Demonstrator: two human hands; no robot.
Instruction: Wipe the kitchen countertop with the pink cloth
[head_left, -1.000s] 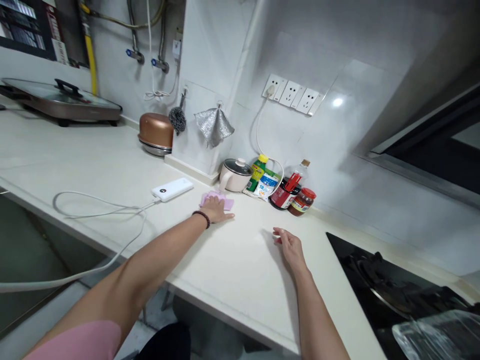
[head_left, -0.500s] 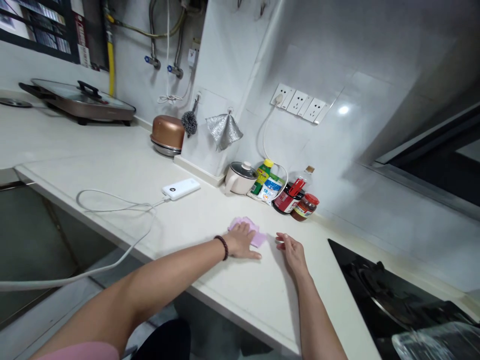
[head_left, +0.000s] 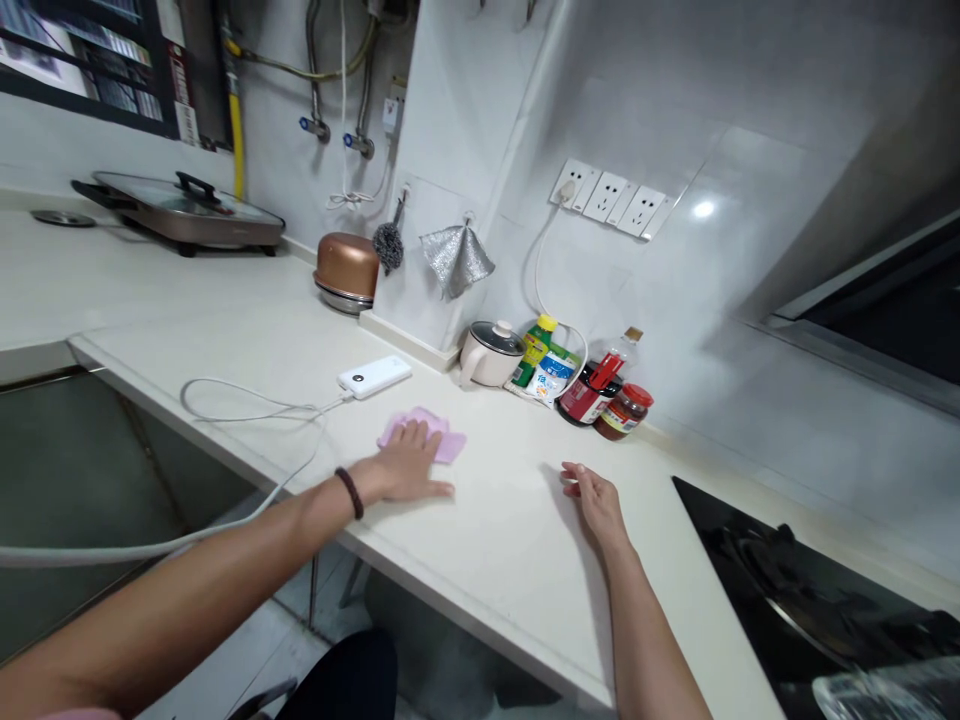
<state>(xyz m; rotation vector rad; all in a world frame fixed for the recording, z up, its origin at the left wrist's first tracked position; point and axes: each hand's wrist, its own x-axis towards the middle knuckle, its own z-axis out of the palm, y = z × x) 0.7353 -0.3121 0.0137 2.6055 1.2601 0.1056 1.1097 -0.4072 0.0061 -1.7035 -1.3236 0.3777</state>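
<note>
A pink cloth (head_left: 448, 446) lies on the white countertop (head_left: 487, 560), partly covered by my left hand (head_left: 409, 465). That hand rests flat on the cloth with its fingers stretched forward and the thumb spread to the side; a dark beaded bracelet circles its wrist. To the right, my right hand (head_left: 596, 500) hovers at or just above the counter, its fingers loosely bent and apart, nothing in them. Whether it touches the surface I cannot tell. Beyond my left hand is a white power bank (head_left: 375, 377) with a white cable (head_left: 300, 410) plugged in.
Along the wall stand a cream lidded pot (head_left: 491, 355), a green bottle with yellow cap (head_left: 535, 350), a white-blue packet (head_left: 553, 375), a dark jar (head_left: 589, 400) and a red-lidded jar (head_left: 624, 412). A black stove (head_left: 750, 580) lies right; an electric pan (head_left: 187, 215) sits far left.
My left hand has slid left across the counter, taking the pink cloth with it toward the power bank. My right hand has hardly moved. The view has shifted slightly.
</note>
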